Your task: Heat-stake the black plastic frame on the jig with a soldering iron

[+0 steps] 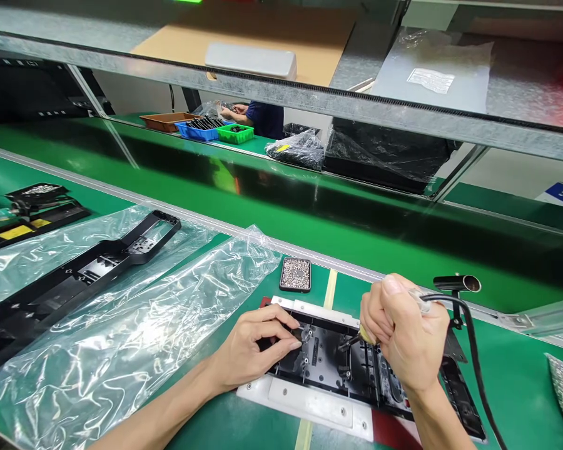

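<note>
My right hand [403, 334] is wrapped around a powered screwdriver [356, 339] with a black cable [469, 340] running off to the right; its tip points down-left into a black plastic part [328, 362]. That part lies in a white fixture [309, 403] on the green bench. My left hand [253, 350] rests on the part's left end, fingers curled and pressing a small piece against it; what they pinch is too small to name. A small black tray of screws [295, 274] sits just behind the fixture.
Clear plastic bags [122, 337] cover the bench at left, with a long black plastic frame [75, 275] lying on them. A green conveyor [309, 206] runs behind. Across it are coloured bins [216, 131], black bagged items [300, 150] and another person's hands [232, 112]. A metal tube stand [457, 284] is at right.
</note>
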Demonstrator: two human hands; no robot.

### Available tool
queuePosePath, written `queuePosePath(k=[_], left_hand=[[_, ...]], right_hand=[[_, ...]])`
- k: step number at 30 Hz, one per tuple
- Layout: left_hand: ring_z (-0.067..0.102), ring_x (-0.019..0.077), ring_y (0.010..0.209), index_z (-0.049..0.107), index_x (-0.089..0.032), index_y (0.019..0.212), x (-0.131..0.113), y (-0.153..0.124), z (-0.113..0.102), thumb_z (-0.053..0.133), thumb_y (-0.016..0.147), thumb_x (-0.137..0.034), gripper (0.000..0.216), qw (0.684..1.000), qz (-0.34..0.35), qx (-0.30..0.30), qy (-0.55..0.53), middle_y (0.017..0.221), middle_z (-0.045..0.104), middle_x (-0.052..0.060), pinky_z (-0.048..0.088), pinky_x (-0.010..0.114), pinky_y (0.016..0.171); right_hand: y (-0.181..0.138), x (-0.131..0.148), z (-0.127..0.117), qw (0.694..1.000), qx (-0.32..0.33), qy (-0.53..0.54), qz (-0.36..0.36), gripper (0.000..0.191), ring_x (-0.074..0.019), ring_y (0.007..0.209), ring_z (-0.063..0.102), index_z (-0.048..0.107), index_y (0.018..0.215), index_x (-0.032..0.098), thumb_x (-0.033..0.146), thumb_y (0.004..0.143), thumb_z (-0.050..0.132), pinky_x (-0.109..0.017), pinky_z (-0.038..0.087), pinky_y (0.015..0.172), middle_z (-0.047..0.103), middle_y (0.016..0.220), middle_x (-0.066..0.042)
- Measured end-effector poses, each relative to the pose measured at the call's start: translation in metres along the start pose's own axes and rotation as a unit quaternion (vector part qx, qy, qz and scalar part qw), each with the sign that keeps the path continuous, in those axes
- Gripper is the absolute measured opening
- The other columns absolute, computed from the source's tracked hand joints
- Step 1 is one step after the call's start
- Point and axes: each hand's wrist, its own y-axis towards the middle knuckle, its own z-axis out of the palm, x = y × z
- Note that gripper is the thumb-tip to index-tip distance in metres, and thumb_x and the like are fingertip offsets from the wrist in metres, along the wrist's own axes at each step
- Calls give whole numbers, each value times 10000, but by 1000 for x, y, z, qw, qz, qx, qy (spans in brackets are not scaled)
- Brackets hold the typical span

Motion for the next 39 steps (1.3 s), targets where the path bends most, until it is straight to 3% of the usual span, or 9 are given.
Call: queuePosePath(k=[14,39], left_hand=[[722,136,886,806,-210,867,1,1,0,705,931,-195,120,1000,9,-2,-6,1004,738,45,547,262,833],[715,140,867,812,-214,850,2,0,1,711,923,-201,125,1000,-6,-3,-21,1002,740,45,535,263,781]], right_hand=[[-1,-1,0,1000,-2,-10,-6,543,-86,392,278,362,570,214,449,971,641,-224,250,338,264,486,59],[0,-1,-2,999,-11,-32,-11,555,-85,384,287,346,565,216,459,965,644,-229,271,330,285,475,56]])
